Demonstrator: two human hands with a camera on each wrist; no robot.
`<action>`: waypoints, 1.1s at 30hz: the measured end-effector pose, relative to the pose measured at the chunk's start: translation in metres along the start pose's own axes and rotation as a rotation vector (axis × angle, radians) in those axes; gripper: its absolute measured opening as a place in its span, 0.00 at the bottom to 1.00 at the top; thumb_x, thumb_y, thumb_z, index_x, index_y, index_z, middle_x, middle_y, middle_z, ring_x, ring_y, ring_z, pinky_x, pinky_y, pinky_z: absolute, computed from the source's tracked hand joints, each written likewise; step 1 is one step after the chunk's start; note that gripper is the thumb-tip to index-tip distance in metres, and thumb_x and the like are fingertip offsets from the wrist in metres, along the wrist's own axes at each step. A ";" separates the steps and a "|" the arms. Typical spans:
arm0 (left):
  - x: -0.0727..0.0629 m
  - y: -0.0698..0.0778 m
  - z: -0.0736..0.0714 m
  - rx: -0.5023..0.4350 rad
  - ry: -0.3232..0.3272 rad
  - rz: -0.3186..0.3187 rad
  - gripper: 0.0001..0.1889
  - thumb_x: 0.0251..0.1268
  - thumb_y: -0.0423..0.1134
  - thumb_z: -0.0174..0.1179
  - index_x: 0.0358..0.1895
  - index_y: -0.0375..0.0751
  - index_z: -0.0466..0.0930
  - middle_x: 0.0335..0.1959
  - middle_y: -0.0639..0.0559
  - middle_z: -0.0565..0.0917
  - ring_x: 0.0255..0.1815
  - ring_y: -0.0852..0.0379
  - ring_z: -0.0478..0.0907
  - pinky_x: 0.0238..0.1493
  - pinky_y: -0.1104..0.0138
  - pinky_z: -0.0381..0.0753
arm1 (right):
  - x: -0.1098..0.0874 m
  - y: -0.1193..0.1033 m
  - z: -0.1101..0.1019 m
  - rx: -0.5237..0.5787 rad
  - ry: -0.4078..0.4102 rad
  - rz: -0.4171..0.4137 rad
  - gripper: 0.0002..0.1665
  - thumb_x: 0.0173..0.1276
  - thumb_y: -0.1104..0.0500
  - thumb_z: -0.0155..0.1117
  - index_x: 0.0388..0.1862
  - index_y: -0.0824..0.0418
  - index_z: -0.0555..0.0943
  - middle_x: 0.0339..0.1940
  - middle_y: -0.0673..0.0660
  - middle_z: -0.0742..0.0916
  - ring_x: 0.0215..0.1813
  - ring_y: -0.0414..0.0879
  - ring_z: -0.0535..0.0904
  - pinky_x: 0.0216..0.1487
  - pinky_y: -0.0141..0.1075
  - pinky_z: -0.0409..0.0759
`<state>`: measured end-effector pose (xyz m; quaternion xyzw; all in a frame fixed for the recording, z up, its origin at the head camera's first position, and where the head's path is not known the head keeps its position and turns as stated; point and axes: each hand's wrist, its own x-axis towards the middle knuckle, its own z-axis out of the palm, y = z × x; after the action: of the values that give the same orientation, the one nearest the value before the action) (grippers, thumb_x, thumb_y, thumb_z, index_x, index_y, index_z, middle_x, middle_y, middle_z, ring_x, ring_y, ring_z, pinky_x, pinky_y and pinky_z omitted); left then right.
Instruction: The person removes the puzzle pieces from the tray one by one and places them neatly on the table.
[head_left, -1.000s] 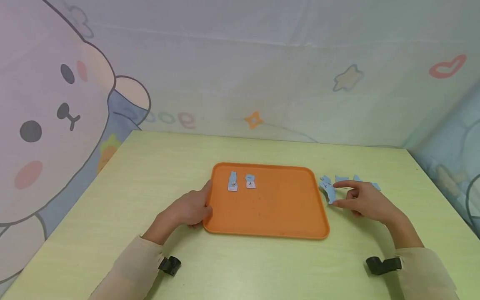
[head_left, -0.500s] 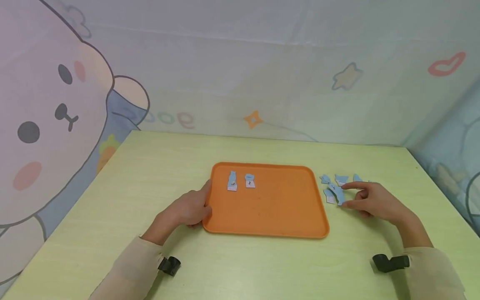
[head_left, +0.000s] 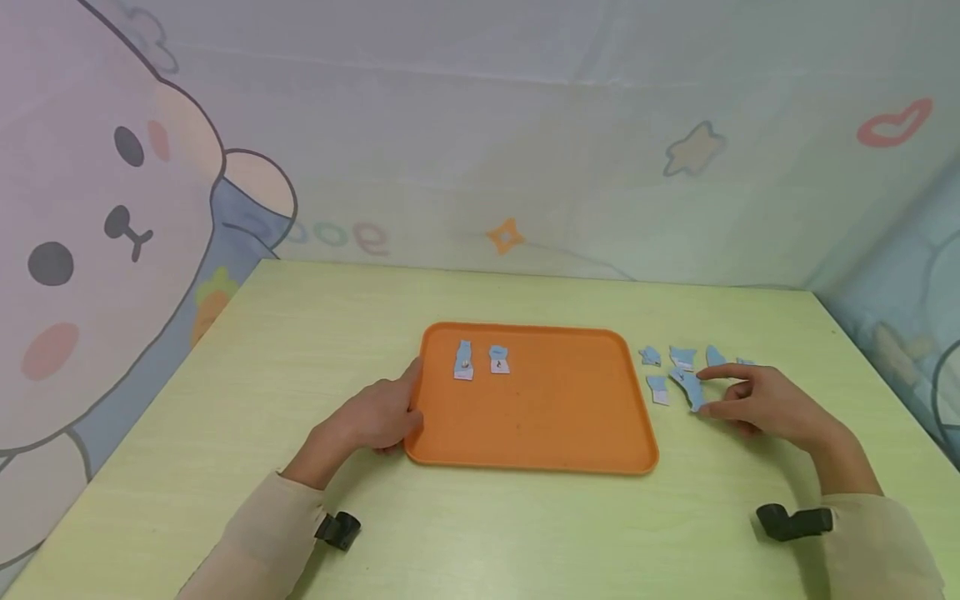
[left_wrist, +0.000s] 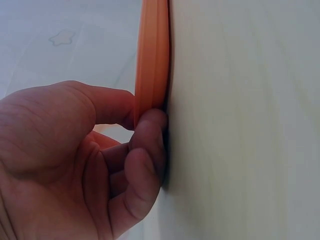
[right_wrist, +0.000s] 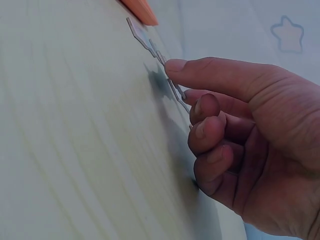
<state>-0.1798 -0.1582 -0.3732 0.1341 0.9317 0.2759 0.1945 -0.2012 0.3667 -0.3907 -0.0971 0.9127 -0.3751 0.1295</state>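
My left hand (head_left: 378,412) grips the left rim of an orange tray (head_left: 532,425); in the left wrist view the thumb is on one side of the rim and the fingers curl on the other. Between thumb and forefinger, my right hand (head_left: 776,404) pinches a long, irregular light-blue puzzle piece (head_left: 690,392), low over the table right of the tray. Two flat puzzle pieces, a taller one (head_left: 464,362) and a shorter one (head_left: 498,360), lie in the tray's upper left part. Both are blue above and pale pink below.
Several more blue puzzle pieces lie right of the tray: a small one (head_left: 650,357) by its corner, a blue-and-white one (head_left: 657,390) below that, others (head_left: 682,357) behind the right hand. The pale-green table (head_left: 525,533) ends at a printed cloth backdrop (head_left: 420,150).
My right hand has moved to the right with the pinched puzzle piece, away from the tray's edge, uncovering pieces on the table there. The left hand stays on the rim.
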 end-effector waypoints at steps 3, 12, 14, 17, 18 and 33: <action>0.000 0.000 0.000 0.004 0.002 0.002 0.43 0.69 0.30 0.47 0.85 0.30 0.40 0.15 0.52 0.73 0.14 0.58 0.68 0.21 0.68 0.68 | -0.002 0.001 -0.001 0.004 -0.005 -0.001 0.36 0.70 0.53 0.74 0.72 0.65 0.75 0.20 0.49 0.77 0.19 0.41 0.70 0.26 0.35 0.71; -0.001 0.000 0.000 0.010 0.003 0.007 0.42 0.69 0.30 0.46 0.85 0.30 0.41 0.15 0.52 0.74 0.14 0.58 0.69 0.21 0.68 0.68 | -0.004 0.004 -0.004 0.010 -0.035 0.011 0.37 0.70 0.53 0.74 0.73 0.67 0.74 0.22 0.50 0.79 0.20 0.41 0.70 0.26 0.36 0.72; -0.001 0.000 0.000 0.010 0.003 0.012 0.42 0.69 0.30 0.46 0.85 0.30 0.41 0.15 0.52 0.74 0.14 0.58 0.69 0.21 0.68 0.68 | -0.003 0.005 -0.004 0.010 -0.041 0.015 0.38 0.70 0.53 0.75 0.73 0.68 0.74 0.22 0.51 0.80 0.20 0.41 0.71 0.26 0.36 0.72; -0.002 0.000 0.000 0.012 0.004 0.015 0.42 0.69 0.30 0.47 0.85 0.30 0.42 0.15 0.52 0.74 0.14 0.58 0.69 0.21 0.68 0.68 | -0.003 0.004 -0.004 0.003 -0.040 0.024 0.38 0.69 0.53 0.75 0.72 0.68 0.74 0.23 0.51 0.80 0.20 0.41 0.71 0.26 0.35 0.72; -0.002 0.000 0.000 0.013 0.004 0.015 0.42 0.69 0.30 0.47 0.85 0.30 0.42 0.15 0.52 0.74 0.14 0.58 0.69 0.21 0.68 0.68 | -0.003 0.004 -0.003 -0.003 -0.037 0.028 0.38 0.69 0.53 0.75 0.72 0.68 0.75 0.23 0.51 0.79 0.20 0.41 0.72 0.26 0.35 0.72; -0.001 -0.001 0.001 0.009 0.004 0.005 0.42 0.70 0.31 0.47 0.85 0.30 0.40 0.15 0.52 0.74 0.14 0.58 0.69 0.21 0.69 0.68 | 0.000 0.003 -0.001 -0.047 -0.040 0.016 0.38 0.68 0.57 0.75 0.72 0.71 0.73 0.26 0.54 0.81 0.22 0.42 0.74 0.26 0.36 0.76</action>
<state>-0.1787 -0.1585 -0.3740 0.1368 0.9330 0.2723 0.1915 -0.2017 0.3696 -0.3919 -0.1004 0.9193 -0.3504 0.1484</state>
